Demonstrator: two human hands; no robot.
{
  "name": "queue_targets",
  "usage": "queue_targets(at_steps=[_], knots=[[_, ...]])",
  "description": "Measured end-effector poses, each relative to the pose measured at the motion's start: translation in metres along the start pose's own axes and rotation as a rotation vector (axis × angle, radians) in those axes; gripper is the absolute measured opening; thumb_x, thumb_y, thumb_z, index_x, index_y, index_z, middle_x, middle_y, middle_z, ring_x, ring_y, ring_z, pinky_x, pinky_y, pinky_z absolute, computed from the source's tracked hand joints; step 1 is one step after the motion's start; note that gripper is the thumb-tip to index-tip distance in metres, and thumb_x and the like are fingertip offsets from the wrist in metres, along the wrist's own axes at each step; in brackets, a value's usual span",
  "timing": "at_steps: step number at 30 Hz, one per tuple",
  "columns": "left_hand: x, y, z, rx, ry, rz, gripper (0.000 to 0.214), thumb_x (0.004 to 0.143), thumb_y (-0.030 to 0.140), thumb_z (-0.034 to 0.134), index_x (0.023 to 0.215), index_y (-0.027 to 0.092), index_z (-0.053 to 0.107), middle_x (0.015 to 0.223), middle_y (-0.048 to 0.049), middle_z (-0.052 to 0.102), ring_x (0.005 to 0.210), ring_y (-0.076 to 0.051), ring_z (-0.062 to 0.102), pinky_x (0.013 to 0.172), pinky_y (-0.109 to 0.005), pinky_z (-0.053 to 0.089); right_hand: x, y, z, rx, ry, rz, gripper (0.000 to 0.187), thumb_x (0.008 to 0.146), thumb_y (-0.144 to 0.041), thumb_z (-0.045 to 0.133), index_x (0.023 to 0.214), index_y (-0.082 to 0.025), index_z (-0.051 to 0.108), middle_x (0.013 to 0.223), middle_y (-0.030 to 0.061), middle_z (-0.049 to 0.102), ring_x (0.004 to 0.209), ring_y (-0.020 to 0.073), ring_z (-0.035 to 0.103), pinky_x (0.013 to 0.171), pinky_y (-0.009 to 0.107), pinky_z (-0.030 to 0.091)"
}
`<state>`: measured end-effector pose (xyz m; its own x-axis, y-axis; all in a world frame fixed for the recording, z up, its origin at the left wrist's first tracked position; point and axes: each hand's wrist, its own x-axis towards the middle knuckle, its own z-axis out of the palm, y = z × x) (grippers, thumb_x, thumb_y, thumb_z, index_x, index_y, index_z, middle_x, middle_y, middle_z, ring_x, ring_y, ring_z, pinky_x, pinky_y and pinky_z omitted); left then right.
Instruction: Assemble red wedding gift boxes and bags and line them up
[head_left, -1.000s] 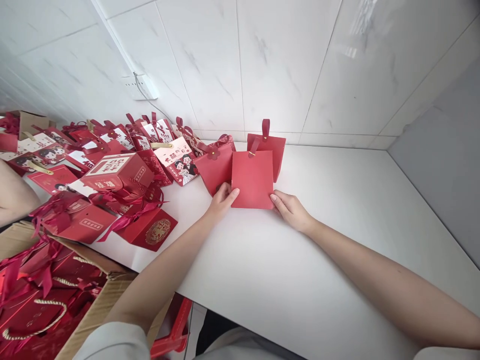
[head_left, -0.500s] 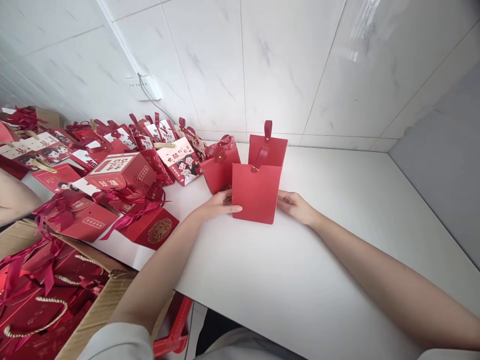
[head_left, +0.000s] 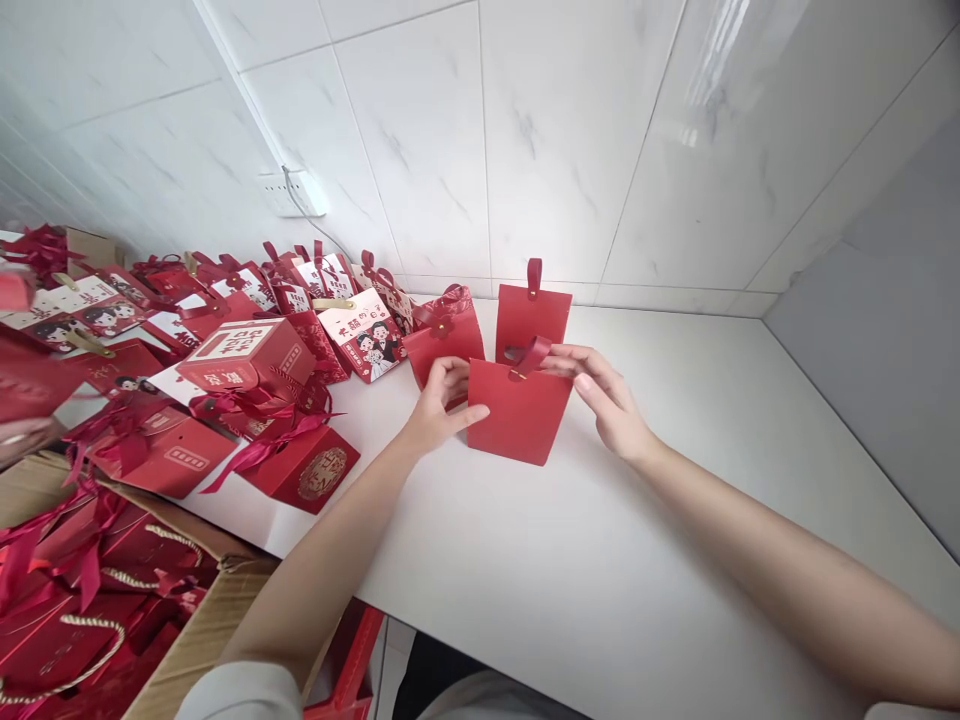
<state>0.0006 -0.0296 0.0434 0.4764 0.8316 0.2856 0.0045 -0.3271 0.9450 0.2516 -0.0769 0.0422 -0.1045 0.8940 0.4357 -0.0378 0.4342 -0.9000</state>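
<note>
A plain red gift box (head_left: 517,415) with a dark red strap loop on top stands on the white table in front of me, its top tilted toward me. My left hand (head_left: 442,408) grips its left edge, thumb on the front and fingers behind. At the upper right corner is my right hand (head_left: 613,405), its fingers stretched out behind the top edge and its thumb apart from them near the corner. Just behind stand another red box (head_left: 534,312) with an upright loop and a red box with a flower clasp (head_left: 446,335).
Many red and white gift boxes (head_left: 364,335) crowd the table's left side. A cardboard carton (head_left: 199,620) of red boxes with rope handles stands at the lower left. Another person's hand (head_left: 26,440) is at the far left, by a blurred red box. The tiled wall has a socket (head_left: 292,193).
My right hand has moved up from the box's lower right side to its top corner. The box's top has tipped toward me. Another person's hand and a red box have appeared at the far left.
</note>
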Motion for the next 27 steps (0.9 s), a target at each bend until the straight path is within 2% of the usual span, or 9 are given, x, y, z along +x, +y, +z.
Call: queue_targets(at_steps=[3,6,8,10,14,17,20,24,27], knots=[[0.006,0.022,0.015,0.029,0.102,0.108,0.063,0.072,0.032,0.079,0.126,0.024,0.047,0.122,-0.0095,0.064,0.105,-0.021,0.064,0.087,-0.033,0.051,0.014,-0.029,0.009,-0.127,0.005,0.009,0.038,0.085,-0.048,0.067,0.114,-0.025,0.065,0.109,0.0061,0.072,0.104,0.0236,0.066,0.097,0.041,0.049],[0.012,0.036,0.026,0.134,0.130,0.082,0.038,0.070,0.035,0.080,0.102,0.018,0.067,0.102,-0.0075,0.071,0.092,-0.021,0.067,0.079,-0.031,0.052,0.030,-0.049,0.014,-0.257,-0.032,-0.014,0.025,0.082,-0.046,0.069,0.086,-0.022,0.073,0.088,0.0044,0.074,0.085,0.0213,0.069,0.084,0.036,0.054],[0.013,0.039,0.030,0.150,0.147,0.044,0.029,0.070,0.037,0.079,0.089,0.017,0.072,0.091,-0.0065,0.072,0.087,-0.021,0.067,0.077,-0.032,0.052,0.038,-0.057,0.015,-0.267,-0.105,-0.007,0.026,0.081,-0.047,0.069,0.087,-0.021,0.074,0.088,0.0043,0.075,0.081,0.0204,0.069,0.079,0.035,0.055],[0.013,0.039,0.032,0.137,0.153,0.017,0.027,0.071,0.037,0.079,0.089,0.017,0.074,0.088,-0.0065,0.073,0.086,-0.021,0.067,0.078,-0.033,0.052,0.042,-0.064,0.016,-0.244,-0.173,0.024,0.029,0.082,-0.047,0.069,0.096,-0.022,0.074,0.093,0.0047,0.075,0.083,0.0203,0.069,0.079,0.034,0.055],[0.009,0.038,0.033,0.152,0.145,0.075,0.021,0.072,0.035,0.078,0.083,0.018,0.075,0.085,-0.0051,0.071,0.081,-0.018,0.066,0.073,-0.030,0.052,0.040,-0.070,0.019,-0.280,-0.227,0.019,0.038,0.080,-0.042,0.072,0.114,-0.024,0.068,0.100,0.0037,0.073,0.085,0.0194,0.067,0.077,0.033,0.053],[0.007,0.039,0.033,0.161,0.137,0.123,0.016,0.072,0.032,0.078,0.081,0.019,0.076,0.085,-0.0045,0.071,0.081,-0.017,0.066,0.074,-0.030,0.053,0.037,-0.071,0.022,-0.355,-0.215,-0.035,0.021,0.082,-0.039,0.070,0.094,-0.022,0.071,0.092,0.0026,0.073,0.082,0.0185,0.066,0.074,0.031,0.051],[0.006,0.039,0.031,0.157,0.138,0.132,0.016,0.073,0.032,0.078,0.085,0.021,0.077,0.089,-0.0055,0.071,0.085,-0.018,0.066,0.078,-0.031,0.053,0.035,-0.070,0.026,-0.377,-0.160,-0.055,0.023,0.084,-0.041,0.067,0.074,-0.020,0.068,0.079,0.0015,0.070,0.080,0.0185,0.065,0.072,0.030,0.050],[0.005,0.040,0.028,0.168,0.127,0.152,0.015,0.073,0.032,0.077,0.083,0.020,0.076,0.085,-0.0052,0.071,0.081,-0.017,0.066,0.075,-0.031,0.053,0.034,-0.069,0.030,-0.372,-0.117,-0.060,0.027,0.083,-0.044,0.067,0.070,-0.020,0.065,0.072,0.0008,0.067,0.075,0.0178,0.063,0.068,0.029,0.048],[0.003,0.040,0.027,0.170,0.143,0.180,0.014,0.073,0.032,0.077,0.081,0.019,0.075,0.082,-0.0046,0.070,0.077,-0.016,0.065,0.073,-0.030,0.052,0.033,-0.071,0.030,-0.379,-0.155,-0.057,0.027,0.084,-0.043,0.065,0.071,-0.020,0.063,0.073,0.0011,0.066,0.076,0.0177,0.063,0.068,0.029,0.048]])
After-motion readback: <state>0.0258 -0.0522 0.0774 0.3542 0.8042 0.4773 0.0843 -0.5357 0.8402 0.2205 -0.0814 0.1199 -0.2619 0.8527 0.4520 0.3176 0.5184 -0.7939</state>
